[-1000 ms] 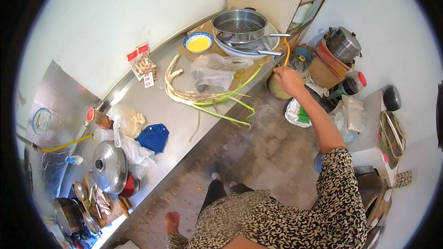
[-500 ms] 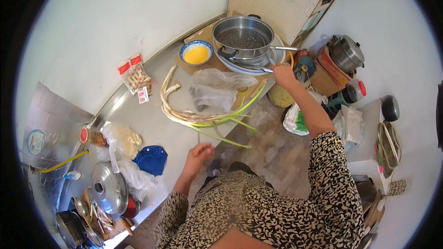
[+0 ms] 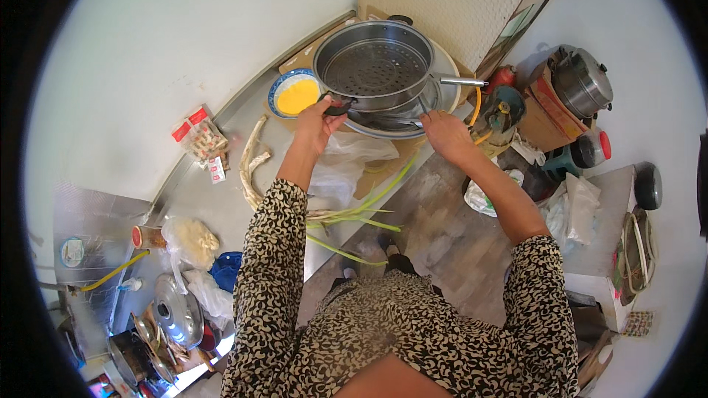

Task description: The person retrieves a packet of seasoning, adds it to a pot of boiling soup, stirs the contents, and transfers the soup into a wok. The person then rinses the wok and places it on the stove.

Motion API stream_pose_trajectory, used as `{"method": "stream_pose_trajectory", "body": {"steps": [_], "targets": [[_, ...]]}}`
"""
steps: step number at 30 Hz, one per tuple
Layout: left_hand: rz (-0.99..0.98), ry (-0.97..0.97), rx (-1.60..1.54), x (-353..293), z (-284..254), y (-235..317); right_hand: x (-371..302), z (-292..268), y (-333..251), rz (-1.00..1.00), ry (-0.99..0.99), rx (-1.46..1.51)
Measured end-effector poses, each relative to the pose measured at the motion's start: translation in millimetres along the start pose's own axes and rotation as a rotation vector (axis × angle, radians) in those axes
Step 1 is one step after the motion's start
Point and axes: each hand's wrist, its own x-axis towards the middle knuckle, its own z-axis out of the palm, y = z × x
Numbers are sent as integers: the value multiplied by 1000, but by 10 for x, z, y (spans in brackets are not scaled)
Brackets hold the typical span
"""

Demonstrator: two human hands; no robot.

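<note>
A round steel steamer pot with a perforated bottom and black side handles stands over a wide pale basin at the back of the counter. My left hand is closed on the steamer pot's near black handle. By the basin's near right rim, my right hand is closed around the end of a metal utensil, whose kind is hard to make out. Another silver handle sticks out to the right above that hand. Left of the pot sits a blue-rimmed bowl of yellow contents.
Long green onions and a clear plastic bag lie on the steel counter, partly behind my left arm. Packets rest by the wall. A gas cylinder with an orange hose stands at the right, near a lidded pot on boxes.
My left hand has risen from the counter's front edge to the steamer pot's handle and closed on it. My right hand stays beside the basin with the metal utensil. The view has shifted.
</note>
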Motion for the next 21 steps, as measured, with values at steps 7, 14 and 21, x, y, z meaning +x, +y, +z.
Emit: {"method": "stream_pose_trajectory", "body": {"steps": [7, 14, 21], "targets": [[58, 105, -56, 129, 337, 64, -106, -323, 608, -142, 7, 87], [43, 128, -61, 221, 276, 132, -461, -843, 1192, -228, 112, 104], [6, 162, -97, 191, 128, -123, -1041, -897, 1277, -141, 213, 146]]}}
